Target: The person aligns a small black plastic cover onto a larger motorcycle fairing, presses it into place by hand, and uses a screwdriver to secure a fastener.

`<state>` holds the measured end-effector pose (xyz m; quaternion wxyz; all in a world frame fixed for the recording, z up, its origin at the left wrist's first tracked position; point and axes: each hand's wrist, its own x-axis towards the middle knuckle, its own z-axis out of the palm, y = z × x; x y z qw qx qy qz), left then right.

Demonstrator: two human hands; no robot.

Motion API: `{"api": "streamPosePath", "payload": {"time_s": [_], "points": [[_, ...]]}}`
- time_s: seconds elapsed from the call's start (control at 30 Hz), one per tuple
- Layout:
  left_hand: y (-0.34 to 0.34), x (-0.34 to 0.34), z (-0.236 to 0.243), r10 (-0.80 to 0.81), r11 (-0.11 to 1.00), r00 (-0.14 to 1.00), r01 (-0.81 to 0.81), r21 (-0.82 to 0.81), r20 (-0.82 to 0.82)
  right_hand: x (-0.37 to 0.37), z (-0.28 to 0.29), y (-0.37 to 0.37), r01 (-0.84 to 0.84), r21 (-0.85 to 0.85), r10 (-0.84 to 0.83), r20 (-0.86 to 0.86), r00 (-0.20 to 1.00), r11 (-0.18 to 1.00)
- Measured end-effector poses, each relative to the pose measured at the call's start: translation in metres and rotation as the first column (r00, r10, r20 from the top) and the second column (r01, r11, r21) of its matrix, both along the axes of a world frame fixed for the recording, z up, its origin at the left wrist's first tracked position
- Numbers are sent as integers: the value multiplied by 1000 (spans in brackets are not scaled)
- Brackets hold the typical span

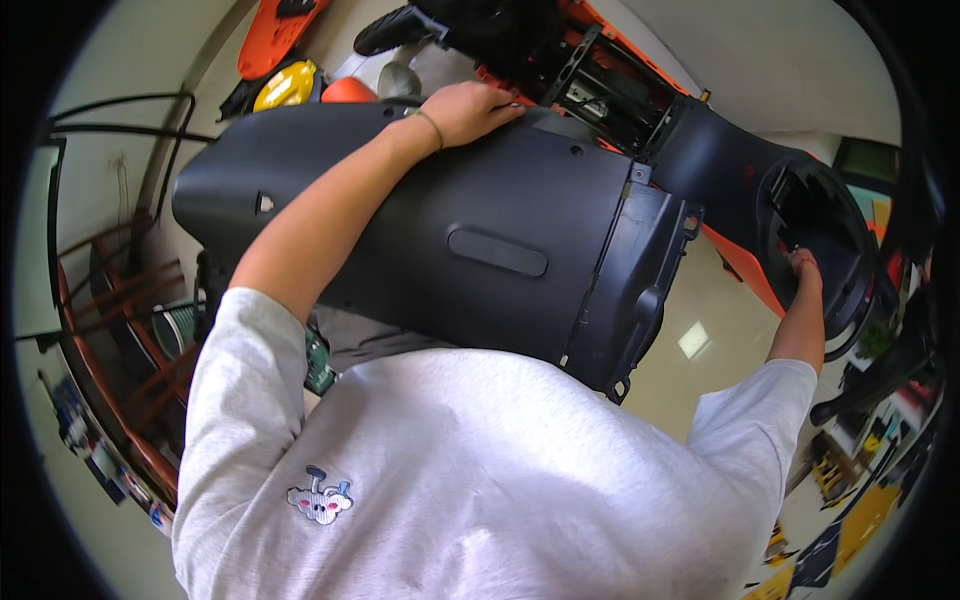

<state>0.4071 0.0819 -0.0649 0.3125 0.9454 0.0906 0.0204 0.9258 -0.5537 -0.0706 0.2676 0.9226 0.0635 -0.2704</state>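
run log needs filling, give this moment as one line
left hand: on black panel, far edge; right hand: at round opening of black cowl, grip unclear; beyond panel: yellow object

No text, label or number can be read, the small white cloud-shaped embroidered emblem (321,502) toward seven o'clock on the light-grey short-sleeved fabric shirt (490,460) being purely pictorial.

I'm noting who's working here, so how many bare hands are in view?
2: the left hand is at the far edge of the large black panel; the right hand is at the round-mouthed black housing. Others may be hidden.
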Motion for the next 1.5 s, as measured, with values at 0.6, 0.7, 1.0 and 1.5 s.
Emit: {"api": "streamPosePath", "payload": {"time_s": [0.6, 0.7, 1.0, 1.5], "points": [[1, 13, 10, -149, 985, 974, 133, -106, -170, -292, 229, 13, 62, 742, -335, 225, 915, 667], [4, 1, 4, -100, 994, 974, 86, -74, -202, -435, 268, 44, 201, 964, -506, -86, 858, 177], [4, 6, -14, -105, 993, 984, 96, -68, -144, -646, 252, 217, 806, 582, -119, -798, 591, 107], [4, -1, -18, -67, 989, 976, 37, -143, -209, -660, 223, 275, 756, 605, -315, -687, 655, 251]]}}
